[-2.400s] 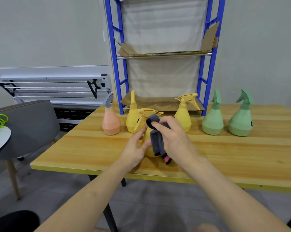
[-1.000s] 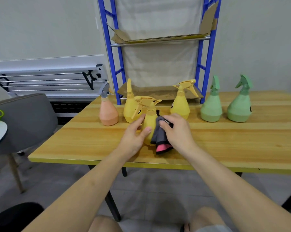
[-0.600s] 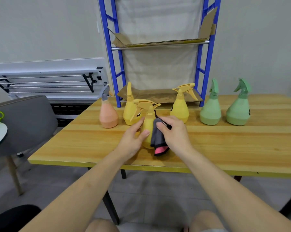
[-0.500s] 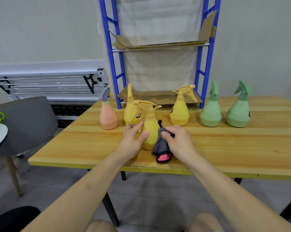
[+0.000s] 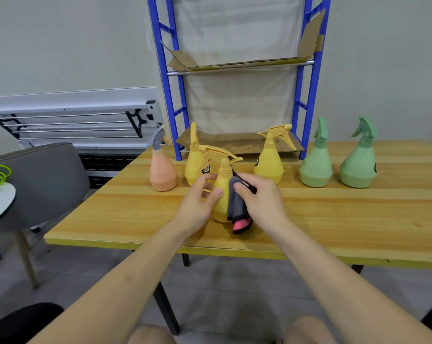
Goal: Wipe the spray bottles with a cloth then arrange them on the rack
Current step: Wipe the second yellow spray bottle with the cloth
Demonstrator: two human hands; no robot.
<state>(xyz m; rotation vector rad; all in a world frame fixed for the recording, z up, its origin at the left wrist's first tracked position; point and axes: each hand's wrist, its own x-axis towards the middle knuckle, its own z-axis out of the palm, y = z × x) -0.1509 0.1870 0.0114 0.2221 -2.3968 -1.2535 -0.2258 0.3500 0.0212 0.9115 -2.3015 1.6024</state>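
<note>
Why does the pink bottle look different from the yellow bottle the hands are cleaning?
The pink bottle has a grey sprayer, while the held yellow bottle is yellow all over, sprayer too. The pink bottle stands alone, untouched, farther back on the table; the yellow bottle sits nearer the front edge, with the left hand holding it and the right hand pressing a grey cloth against it. Both have a wide bottom, a narrow neck and stand upright.

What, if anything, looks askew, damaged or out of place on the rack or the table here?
The cardboard liner on the blue rack's upper shelf looks bent and torn, its right flap sticking up. The spray bottles stand upright; nothing looks spilled on the table.
</note>
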